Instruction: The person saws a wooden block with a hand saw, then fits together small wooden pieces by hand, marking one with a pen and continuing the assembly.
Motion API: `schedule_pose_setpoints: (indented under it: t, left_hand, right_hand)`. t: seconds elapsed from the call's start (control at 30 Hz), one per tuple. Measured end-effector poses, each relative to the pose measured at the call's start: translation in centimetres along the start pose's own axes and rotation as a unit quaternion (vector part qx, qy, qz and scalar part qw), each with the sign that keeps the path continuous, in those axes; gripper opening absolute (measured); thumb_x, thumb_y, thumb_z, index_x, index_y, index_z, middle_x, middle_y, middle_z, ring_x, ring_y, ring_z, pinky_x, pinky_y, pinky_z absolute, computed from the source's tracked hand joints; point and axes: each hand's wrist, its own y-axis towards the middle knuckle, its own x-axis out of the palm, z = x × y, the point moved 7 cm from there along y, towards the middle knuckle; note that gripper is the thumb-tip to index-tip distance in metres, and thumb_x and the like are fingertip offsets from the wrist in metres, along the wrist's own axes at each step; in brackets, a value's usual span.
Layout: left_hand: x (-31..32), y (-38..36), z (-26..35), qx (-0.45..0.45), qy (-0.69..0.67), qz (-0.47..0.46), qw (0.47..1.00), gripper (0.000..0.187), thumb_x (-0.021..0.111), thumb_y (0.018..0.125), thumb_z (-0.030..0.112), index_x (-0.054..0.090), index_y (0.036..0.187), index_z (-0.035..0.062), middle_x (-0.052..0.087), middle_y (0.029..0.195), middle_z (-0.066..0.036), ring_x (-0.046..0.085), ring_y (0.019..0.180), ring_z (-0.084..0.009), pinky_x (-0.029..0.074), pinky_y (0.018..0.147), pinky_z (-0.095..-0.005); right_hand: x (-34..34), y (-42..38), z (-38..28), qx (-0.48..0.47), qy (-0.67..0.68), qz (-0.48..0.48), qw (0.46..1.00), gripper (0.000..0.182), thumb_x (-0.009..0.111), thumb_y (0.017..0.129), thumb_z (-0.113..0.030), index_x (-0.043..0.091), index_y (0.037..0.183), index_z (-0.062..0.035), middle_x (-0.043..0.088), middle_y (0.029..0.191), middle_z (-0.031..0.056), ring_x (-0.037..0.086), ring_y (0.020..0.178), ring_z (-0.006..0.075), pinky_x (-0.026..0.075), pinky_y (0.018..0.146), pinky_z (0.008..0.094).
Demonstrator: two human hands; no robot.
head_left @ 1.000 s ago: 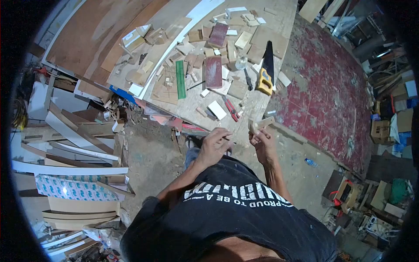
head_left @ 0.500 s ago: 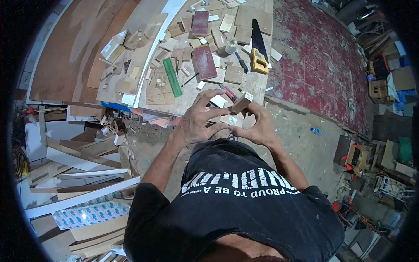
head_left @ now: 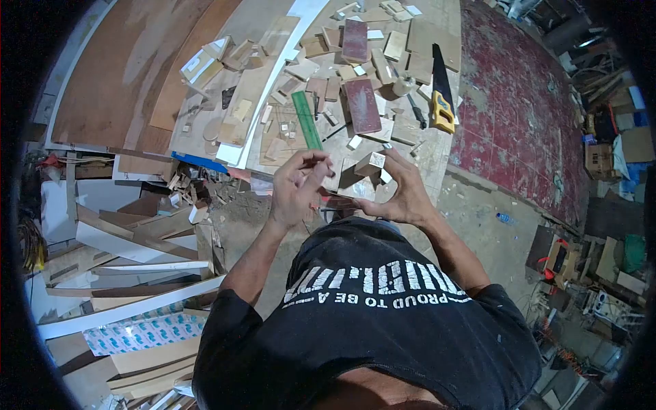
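Note:
My right hand (head_left: pixel 404 195) holds a small wooden block (head_left: pixel 370 165) up in front of my chest, over the near edge of the workbench (head_left: pixel 417 147). The thumb and fingers curl around the block's underside. My left hand (head_left: pixel 296 183) is raised just left of the block and apart from it, fingertips pinched together. Whether something thin sits between those fingertips is too small to tell. I wear a black printed T-shirt (head_left: pixel 369 307).
The workbench is littered with wood offcuts, a yellow-handled handsaw (head_left: pixel 442 102), a green ruler (head_left: pixel 307 120) and a red-brown board (head_left: pixel 362 106). Planks and white strips (head_left: pixel 123 239) are piled on the floor at left. Red tiled floor (head_left: pixel 519 102) and clutter lie to the right.
Both hands rose from waist height to in front of the bench edge. The left hand, spread over the block half a second ago, has pulled left and pinched its fingers; the right keeps the block.

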Motion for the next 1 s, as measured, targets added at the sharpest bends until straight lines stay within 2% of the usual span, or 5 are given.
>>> schedule_pose_setpoints:
  t: [0.1,0.27,0.63,0.83,1.0]
  left_hand:
    - [-0.7,0.2,-1.2,-0.154,-0.006,-0.056,0.986,0.032,0.060,0.096,0.014,0.055,0.122,-0.0027,0.067,0.091,-0.006,0.064,0.070,-0.0084,0.048,0.047,-0.0191]
    - [-0.7,0.6,-1.3,-0.134,0.000,-0.054,0.990,0.033,0.062,0.093,0.009,0.055,0.123,-0.0023,0.065,0.084,-0.005,0.061,0.062,-0.0053,0.043,0.039,-0.0196]
    - [2.9,1.5,2.4,0.133,0.211,-0.139,0.958,0.083,0.077,0.071,-0.009,0.038,0.143,0.0011,0.039,0.142,-0.011,0.057,0.113,-0.0198,0.055,0.089,-0.0297]
    - [5.6,1.8,1.3,-0.010,-0.018,-0.085,0.996,0.077,0.076,0.072,-0.011,0.041,0.140,-0.0024,0.047,0.136,-0.015,0.051,0.122,-0.0212,0.050,0.101,-0.0356]
    - [6.8,2.6,1.2,0.052,-0.023,-0.062,0.996,0.075,0.077,0.072,-0.006,0.042,0.138,-0.0051,0.052,0.131,-0.015,0.052,0.122,-0.0215,0.045,0.105,-0.0366]
  right_hand:
    - [0.6,1.4,-1.2,-0.078,-0.021,0.040,0.996,0.061,0.083,0.064,-0.029,0.061,0.111,0.0023,0.058,0.096,0.0140,0.058,0.087,0.0294,0.047,0.076,0.0372]
    - [1.6,2.8,-1.6,-0.116,-0.073,0.013,0.991,0.059,0.081,0.066,-0.029,0.060,0.114,-0.0009,0.059,0.101,0.0132,0.058,0.097,0.0308,0.046,0.083,0.0412]
    - [-1.9,4.1,1.2,-0.119,0.031,-0.067,0.990,0.059,0.084,0.060,-0.029,0.063,0.105,0.0027,0.059,0.093,0.0139,0.061,0.087,0.0295,0.049,0.077,0.0387]
    - [-4.4,4.0,1.3,-0.119,0.046,-0.089,0.988,0.057,0.083,0.061,-0.028,0.064,0.104,0.0032,0.059,0.090,0.0131,0.061,0.083,0.0259,0.049,0.075,0.0369]
    - [-5.4,3.6,2.0,-0.126,0.053,-0.080,0.987,0.059,0.083,0.063,-0.029,0.064,0.109,0.0032,0.064,0.098,0.0152,0.064,0.089,0.0268,0.050,0.081,0.0365]
